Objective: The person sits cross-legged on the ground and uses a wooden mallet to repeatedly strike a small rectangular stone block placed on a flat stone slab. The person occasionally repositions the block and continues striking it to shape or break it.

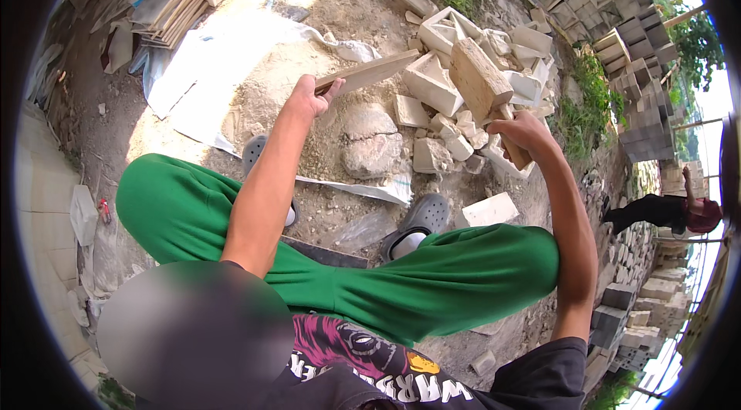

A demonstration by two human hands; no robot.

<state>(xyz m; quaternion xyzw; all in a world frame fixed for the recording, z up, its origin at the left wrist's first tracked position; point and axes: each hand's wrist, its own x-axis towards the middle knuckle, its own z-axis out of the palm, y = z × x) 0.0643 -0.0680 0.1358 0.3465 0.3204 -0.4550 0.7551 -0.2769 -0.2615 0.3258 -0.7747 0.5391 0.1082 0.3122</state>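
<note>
My left hand (pixel 315 95) is closed round the near end of a flat wooden board (pixel 374 73), which is tilted up over the ground. My right hand (pixel 522 132) grips a thick wooden block (pixel 477 74) near its lower end, where a short pale peg-like piece sticks out; the fingers hide how the two join. Behind and beneath that block lies a heap of broken cream-coloured masonry, with a hollow block (pixel 434 84) and several smaller chunks (pixel 455 144). Between my feet and the board sits a cracked lump of earth or mortar (pixel 372 141).
A white sheet (pixel 231 51) spreads over the dirt on the left, near stacked boards (pixel 164 13). My grey clogs (pixel 427 217) flank the lump. A pale slab (pixel 489 211) lies by my right knee. Stacked blocks (pixel 644 113) and another person (pixel 656 213) are at the right.
</note>
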